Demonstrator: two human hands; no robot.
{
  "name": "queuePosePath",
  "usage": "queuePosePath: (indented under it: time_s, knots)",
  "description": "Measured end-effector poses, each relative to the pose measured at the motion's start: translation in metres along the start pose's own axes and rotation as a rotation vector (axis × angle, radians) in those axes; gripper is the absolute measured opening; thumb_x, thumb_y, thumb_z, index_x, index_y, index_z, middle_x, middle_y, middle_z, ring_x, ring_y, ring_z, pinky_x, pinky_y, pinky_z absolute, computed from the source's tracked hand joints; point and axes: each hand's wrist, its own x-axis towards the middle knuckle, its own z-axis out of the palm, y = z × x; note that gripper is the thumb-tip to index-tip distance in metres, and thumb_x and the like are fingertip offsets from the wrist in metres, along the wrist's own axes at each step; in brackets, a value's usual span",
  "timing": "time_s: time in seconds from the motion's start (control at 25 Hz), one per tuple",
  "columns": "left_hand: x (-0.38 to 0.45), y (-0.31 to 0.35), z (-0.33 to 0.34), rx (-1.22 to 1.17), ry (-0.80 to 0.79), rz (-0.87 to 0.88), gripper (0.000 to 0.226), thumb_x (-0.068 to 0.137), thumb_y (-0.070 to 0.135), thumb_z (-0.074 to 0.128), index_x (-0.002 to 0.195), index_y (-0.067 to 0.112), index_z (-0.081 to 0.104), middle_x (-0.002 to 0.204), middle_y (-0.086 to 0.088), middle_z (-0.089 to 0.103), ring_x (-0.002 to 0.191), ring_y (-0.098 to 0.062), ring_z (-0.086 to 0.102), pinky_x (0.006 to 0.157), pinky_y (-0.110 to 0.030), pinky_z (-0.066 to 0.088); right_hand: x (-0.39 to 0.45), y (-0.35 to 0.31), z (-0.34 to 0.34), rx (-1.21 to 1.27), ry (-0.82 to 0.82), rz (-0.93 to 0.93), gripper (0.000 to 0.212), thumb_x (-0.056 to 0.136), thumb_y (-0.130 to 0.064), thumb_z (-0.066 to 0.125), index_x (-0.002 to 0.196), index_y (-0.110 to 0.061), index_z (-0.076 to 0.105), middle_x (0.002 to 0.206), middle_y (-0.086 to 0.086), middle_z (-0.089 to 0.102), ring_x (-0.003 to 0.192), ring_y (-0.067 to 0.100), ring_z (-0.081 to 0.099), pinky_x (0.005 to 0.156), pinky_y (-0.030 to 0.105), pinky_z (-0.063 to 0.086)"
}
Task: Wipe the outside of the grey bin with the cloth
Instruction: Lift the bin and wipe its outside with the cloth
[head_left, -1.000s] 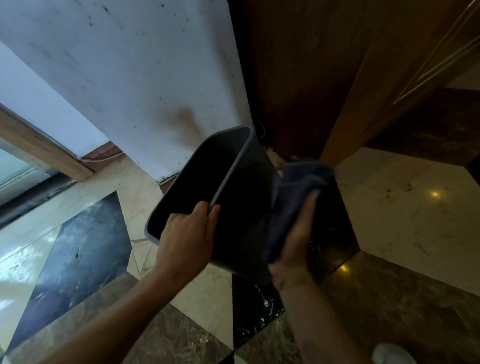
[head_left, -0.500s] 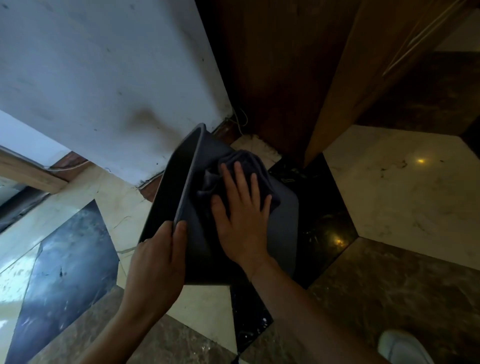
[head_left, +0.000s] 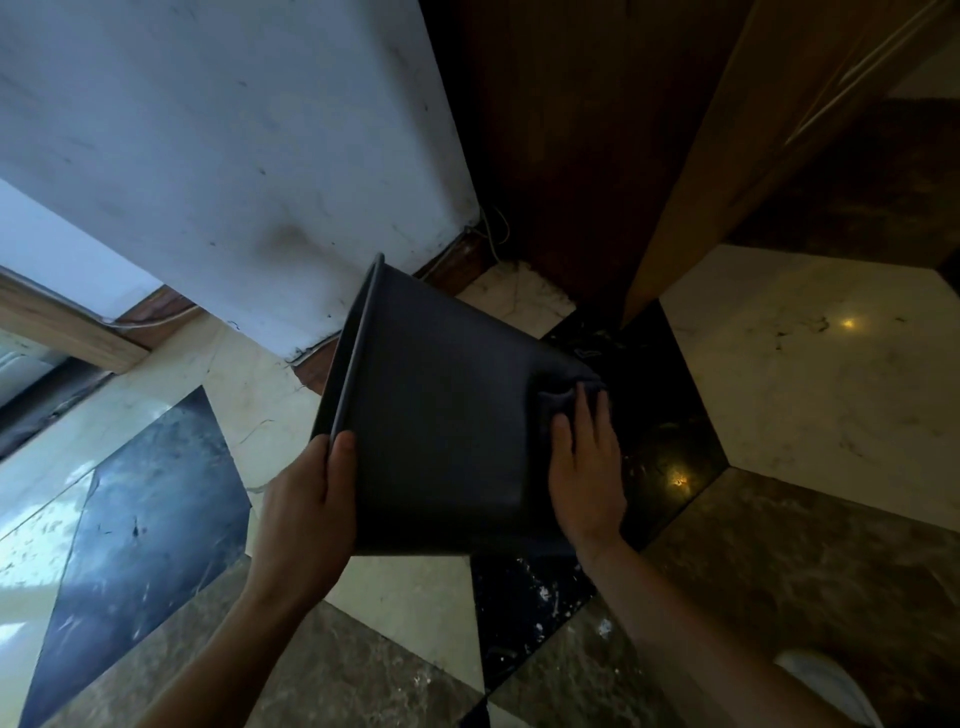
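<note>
The grey bin (head_left: 447, 415) is held tipped on its side above the floor, its open mouth turned left and its broad outer wall facing me. My left hand (head_left: 306, 514) grips the near corner of the rim, thumb on the outside. My right hand (head_left: 584, 473) lies flat against the bin's right end near the base, pressing a dark cloth (head_left: 561, 397) onto it. Only a bunched fold of the cloth shows past my fingertips; the remainder is under my palm.
A scuffed white wall (head_left: 234, 156) rises just behind the bin, meeting dark wood panelling (head_left: 561, 130) in the corner, where thin wires hang. The floor is patterned marble in black, cream and brown tiles (head_left: 810, 364). A white shoe (head_left: 826, 686) shows at the lower right.
My right hand has slid the cloth from the middle of the bin's side to its right end near the base. The bin has turned so its broad wall faces me. My left hand keeps its grip.
</note>
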Motion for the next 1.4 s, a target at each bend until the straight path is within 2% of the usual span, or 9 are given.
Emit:
queuePosePath:
  time_s: [0.16, 0.28, 0.4, 0.68, 0.84, 0.92, 1.04, 1.2, 1.4]
  knots:
    - [-0.001, 0.0, 0.002, -0.009, 0.001, 0.05, 0.04, 0.099, 0.029, 0.037, 0.065, 0.011, 0.047, 0.052, -0.005, 0.048, 0.044, -0.017, 0.046, 0.043, -0.023, 0.032, -0.082, -0.044, 0.027, -0.143, -0.016, -0.378, 0.053, 0.099, -0.054, 0.004, 0.151, -0.046, 0.005, 0.163, -0.014, 0.002, 0.151, 0.021, -0.006, 0.119, 0.048, -0.001]
    - [-0.003, 0.0, 0.004, -0.005, 0.006, 0.091, 0.039, 0.099, 0.027, 0.038, 0.067, 0.009, 0.05, 0.052, -0.007, 0.053, 0.043, -0.019, 0.049, 0.041, -0.024, 0.034, -0.092, -0.082, 0.037, -0.124, -0.073, -0.623, 0.051, 0.102, -0.049, 0.01, 0.152, -0.043, 0.007, 0.163, -0.015, 0.005, 0.151, 0.021, -0.003, 0.119, 0.047, 0.0]
    - [-0.003, 0.0, 0.003, 0.006, 0.032, 0.12, 0.039, 0.099, 0.026, 0.039, 0.064, 0.01, 0.047, 0.047, -0.003, 0.047, 0.037, -0.01, 0.041, 0.038, -0.018, 0.03, -0.062, -0.095, 0.027, -0.147, -0.088, -0.701, 0.055, 0.1, -0.05, 0.014, 0.153, -0.039, 0.007, 0.164, -0.015, 0.006, 0.151, 0.02, -0.004, 0.119, 0.05, 0.004]
    - [-0.002, -0.002, 0.003, -0.036, -0.028, 0.1, 0.042, 0.097, 0.033, 0.036, 0.066, 0.008, 0.048, 0.051, -0.006, 0.047, 0.044, -0.019, 0.046, 0.042, -0.024, 0.034, 0.022, -0.044, 0.009, -0.145, -0.017, -0.249, 0.057, 0.098, -0.055, 0.017, 0.152, -0.042, 0.008, 0.163, -0.014, 0.009, 0.15, 0.019, 0.004, 0.118, 0.054, 0.004]
    - [-0.005, -0.002, 0.002, -0.136, -0.092, 0.014, 0.043, 0.093, 0.045, 0.036, 0.075, 0.01, 0.053, 0.061, -0.011, 0.056, 0.051, -0.019, 0.054, 0.044, -0.029, 0.042, 0.045, 0.007, -0.006, 0.095, -0.036, -0.019, 0.06, 0.098, -0.056, 0.024, 0.153, -0.036, 0.012, 0.163, -0.006, 0.013, 0.147, 0.025, 0.019, 0.113, 0.045, 0.022]
    - [0.006, 0.002, -0.005, -0.188, -0.174, -0.069, 0.041, 0.09, 0.053, 0.036, 0.083, 0.018, 0.056, 0.067, -0.002, 0.061, 0.053, -0.012, 0.059, 0.042, -0.024, 0.042, 0.043, 0.015, -0.003, 0.24, -0.016, 0.05, 0.065, 0.096, -0.06, 0.028, 0.153, -0.035, 0.011, 0.162, -0.004, 0.014, 0.144, 0.028, 0.028, 0.102, 0.038, 0.03]
    - [0.053, 0.019, -0.009, -0.23, -0.261, -0.155, 0.03, 0.089, 0.06, 0.04, 0.101, 0.037, 0.056, 0.091, 0.009, 0.066, 0.075, -0.007, 0.066, 0.058, -0.025, 0.049, 0.037, 0.014, 0.003, 0.295, 0.033, 0.078, 0.068, 0.094, -0.063, 0.029, 0.153, -0.034, 0.011, 0.161, -0.003, 0.016, 0.142, 0.026, 0.03, 0.094, 0.034, 0.029]
    - [0.164, 0.055, 0.024, 0.012, -0.183, -0.126, 0.052, 0.086, 0.057, 0.041, 0.115, 0.016, 0.056, 0.103, -0.005, 0.063, 0.082, -0.018, 0.059, 0.068, -0.031, 0.041, 0.043, 0.014, 0.004, 0.26, 0.07, 0.142, 0.069, 0.095, -0.061, 0.032, 0.153, -0.028, 0.015, 0.159, 0.006, 0.025, 0.141, 0.03, 0.033, 0.104, 0.042, 0.033]
    - [0.217, 0.067, 0.048, 0.242, -0.069, -0.237, 0.04, 0.095, 0.034, 0.039, 0.102, 0.0, 0.061, 0.108, -0.024, 0.064, 0.093, -0.037, 0.061, 0.079, -0.041, 0.05, 0.04, 0.021, 0.004, 0.331, 0.067, 0.257, 0.06, 0.097, -0.056, 0.034, 0.147, -0.024, 0.034, 0.146, 0.013, 0.047, 0.131, 0.036, 0.047, 0.098, 0.038, 0.038]
